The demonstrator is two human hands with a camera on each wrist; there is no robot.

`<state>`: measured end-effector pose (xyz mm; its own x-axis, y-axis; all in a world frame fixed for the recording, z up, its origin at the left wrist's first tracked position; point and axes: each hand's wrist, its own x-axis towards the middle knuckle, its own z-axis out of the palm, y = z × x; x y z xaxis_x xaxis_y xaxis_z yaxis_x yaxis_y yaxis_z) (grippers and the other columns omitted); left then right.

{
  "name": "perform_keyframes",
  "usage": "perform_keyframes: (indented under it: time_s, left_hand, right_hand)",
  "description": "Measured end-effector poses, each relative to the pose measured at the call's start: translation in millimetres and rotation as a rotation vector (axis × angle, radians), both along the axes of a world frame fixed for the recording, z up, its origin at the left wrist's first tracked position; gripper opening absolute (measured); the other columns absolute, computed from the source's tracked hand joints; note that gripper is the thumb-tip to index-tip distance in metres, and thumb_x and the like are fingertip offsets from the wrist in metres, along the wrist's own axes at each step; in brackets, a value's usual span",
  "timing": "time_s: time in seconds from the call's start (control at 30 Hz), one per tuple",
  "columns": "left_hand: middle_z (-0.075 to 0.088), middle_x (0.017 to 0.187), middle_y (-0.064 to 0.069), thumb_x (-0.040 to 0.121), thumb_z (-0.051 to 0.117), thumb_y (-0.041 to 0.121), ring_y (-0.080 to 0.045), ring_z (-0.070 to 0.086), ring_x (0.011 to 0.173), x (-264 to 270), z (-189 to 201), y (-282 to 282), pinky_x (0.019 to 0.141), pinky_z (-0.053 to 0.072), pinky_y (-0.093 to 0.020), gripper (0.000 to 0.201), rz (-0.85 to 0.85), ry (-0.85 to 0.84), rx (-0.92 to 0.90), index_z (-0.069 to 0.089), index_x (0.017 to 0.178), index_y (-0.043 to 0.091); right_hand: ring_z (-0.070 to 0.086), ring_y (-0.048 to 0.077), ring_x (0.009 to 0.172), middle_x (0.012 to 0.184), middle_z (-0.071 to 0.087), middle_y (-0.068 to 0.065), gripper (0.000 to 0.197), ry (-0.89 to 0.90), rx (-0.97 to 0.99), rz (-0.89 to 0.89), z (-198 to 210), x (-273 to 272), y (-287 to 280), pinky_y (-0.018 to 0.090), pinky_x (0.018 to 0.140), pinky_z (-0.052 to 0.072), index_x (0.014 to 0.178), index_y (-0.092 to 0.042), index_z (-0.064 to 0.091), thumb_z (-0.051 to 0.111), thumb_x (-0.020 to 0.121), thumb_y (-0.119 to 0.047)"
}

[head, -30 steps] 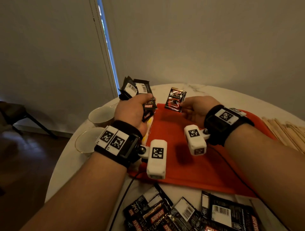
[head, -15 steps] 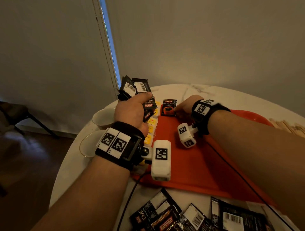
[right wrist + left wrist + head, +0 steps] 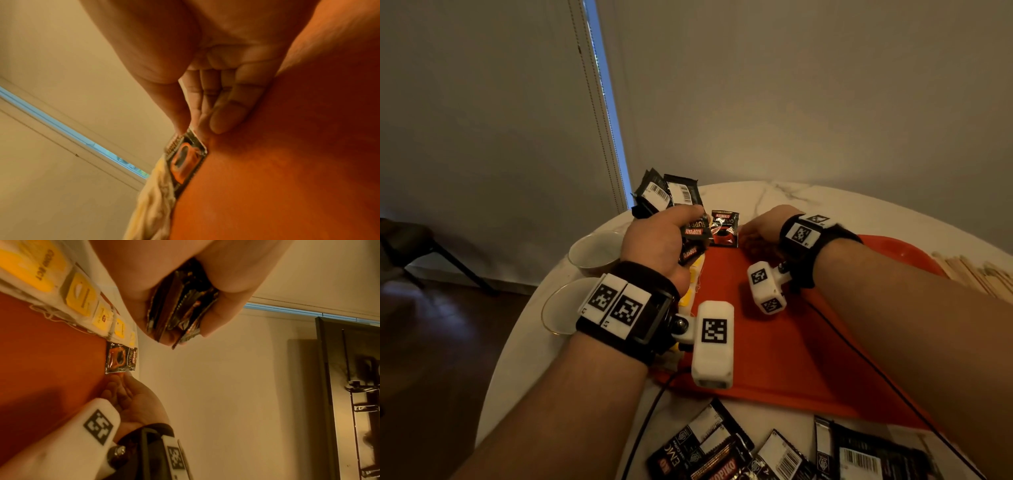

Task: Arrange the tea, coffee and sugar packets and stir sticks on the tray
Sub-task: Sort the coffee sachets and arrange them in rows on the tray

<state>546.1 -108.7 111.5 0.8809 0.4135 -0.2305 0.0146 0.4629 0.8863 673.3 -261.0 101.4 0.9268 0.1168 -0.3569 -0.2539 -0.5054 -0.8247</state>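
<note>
An orange tray (image 3: 791, 325) lies on a round marble table (image 3: 791, 195). One black Kopiko coffee packet (image 3: 724, 229) lies flat at the tray's far left corner, next to a row of yellow tea bags (image 3: 82, 293) along the left edge. My right hand (image 3: 756, 228) rests on the tray just right of that packet (image 3: 186, 160), fingers (image 3: 226, 116) straight, thumb tip touching its edge. My left hand (image 3: 661, 236) hovers over the tray's left edge and grips a bunch of black coffee packets (image 3: 671, 195), seen edge-on in the left wrist view (image 3: 180, 305).
Several loose coffee packets (image 3: 756, 452) lie on the table in front of the tray. Wooden stir sticks (image 3: 976, 274) lie to the tray's right. A white cup (image 3: 594, 253) and a glass (image 3: 565, 305) stand left of the tray. A cable (image 3: 654, 411) crosses the near edge.
My right hand carried the single coffee packet forward and left, laid it flat at the tray's far left corner and straightened its fingers. My left hand kept its bunch, nearly still.
</note>
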Motion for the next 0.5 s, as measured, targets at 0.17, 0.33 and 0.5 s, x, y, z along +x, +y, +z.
perform_keyframes:
  time_s: [0.17, 0.33, 0.5]
  left_hand:
    - [0.078, 0.101, -0.019, 0.078, 0.082, 0.003, -0.033, 0.077, 0.09, -7.1, 6.7, -8.6, 0.079, 0.062, -0.043, 0.033, -0.135, 0.018, -0.004, 0.071, 0.109, 0.001]
    - [0.077, 0.104, -0.022, 0.065, 0.085, 0.007, -0.039, 0.075, 0.098, -12.6, 7.5, -19.1, 0.096, 0.057, -0.056, 0.047, -0.218, -0.023, 0.046, 0.074, 0.111, 0.003]
    - [0.077, 0.11, -0.017, 0.08, 0.085, 0.026, -0.035, 0.076, 0.099, -8.4, 6.7, -14.7, 0.083, 0.06, -0.045, 0.049, -0.162, -0.032, -0.068, 0.071, 0.122, 0.007]
  right_hand:
    - [0.058, 0.013, 0.061, 0.071, 0.069, -0.001, 0.031, -0.046, 0.372, -0.013, 10.7, -29.0, -11.8, 0.03, 0.063, 0.046, 0.101, -0.01, 0.073, 0.076, 0.089, -0.038]
    - [0.063, 0.012, 0.067, 0.079, 0.068, -0.001, 0.029, -0.116, 0.504, 0.257, 23.2, -70.4, -14.0, 0.031, 0.065, 0.045, 0.102, -0.017, 0.069, 0.078, 0.085, -0.039]
    - [0.059, 0.012, 0.055, 0.071, 0.066, 0.002, 0.011, -0.136, 0.631, 0.153, 20.3, -72.3, -11.1, 0.024, 0.051, 0.045, 0.09, -0.013, 0.062, 0.073, 0.091, -0.013]
